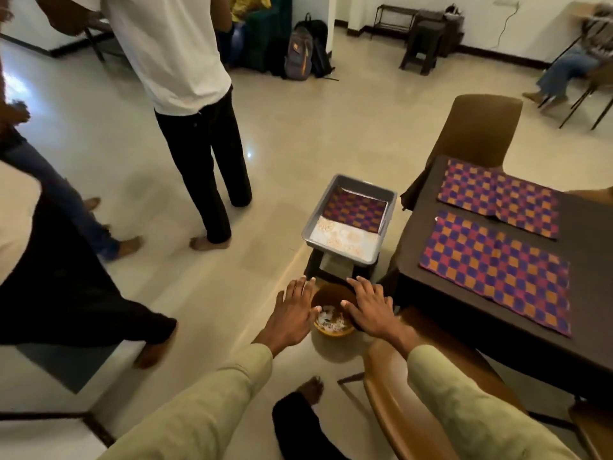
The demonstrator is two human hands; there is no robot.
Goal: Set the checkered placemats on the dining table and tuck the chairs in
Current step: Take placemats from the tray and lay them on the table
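Two checkered placemats lie on the dark dining table (583, 313) at the right: a near one (497, 270) and a far one (501, 197). Another checkered mat (356, 210) lies in a grey bin (315, 224) on a small stool. My left hand (293, 313) and right hand (371, 308) reach forward side by side with straight fingers, holding nothing, above a brown basket (331, 310). A brown chair (398, 410) stands at the near table edge under my right arm. A second brown chair (477, 131) stands at the far end.
A person in a white shirt (185, 61) stands on the tiled floor at the left. Other people's legs (66, 293) cross the left side. Backpacks (302, 51), a dark stool (421, 44) and a seated person (570, 61) are at the back.
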